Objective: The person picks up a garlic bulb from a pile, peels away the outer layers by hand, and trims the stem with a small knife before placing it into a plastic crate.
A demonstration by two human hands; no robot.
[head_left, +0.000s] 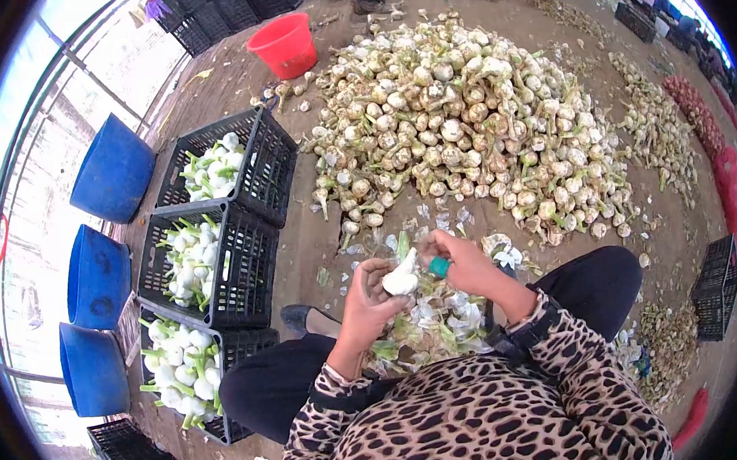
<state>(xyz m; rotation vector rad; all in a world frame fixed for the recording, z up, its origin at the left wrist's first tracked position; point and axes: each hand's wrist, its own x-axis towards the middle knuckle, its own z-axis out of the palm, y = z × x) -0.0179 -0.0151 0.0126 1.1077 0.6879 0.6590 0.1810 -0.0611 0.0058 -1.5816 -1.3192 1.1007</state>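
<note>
I stand and watch a person sitting low, and call straight ahead of them twelve o'clock. At ten o'clock are three round blue plastic tubs. Nearer, from nine to eleven o'clock, three black plastic crates with holes make a row, full of smooth white bulbs with short green stalks. Those look done. Farther off, at eleven o'clock, is a red plastic bucket.

The left hand curls snugly round the bottom of one clean, white garlic bulb, just in front of the body. Its stalk points up to twelve o'clock. This bulb looks nearly done. Under the hands lie thin, pale scraps of peel.

The right hand, with a green band on a finger, is just beside the bulb at three o'clock. Its fingers bend in, but I can't tell if they pinch anything.

At twelve o'clock sits a huge heap of dirty, brown-and-white bulbs, so lots are left. Another long, pale pile lies between one and two o'clock.
</note>
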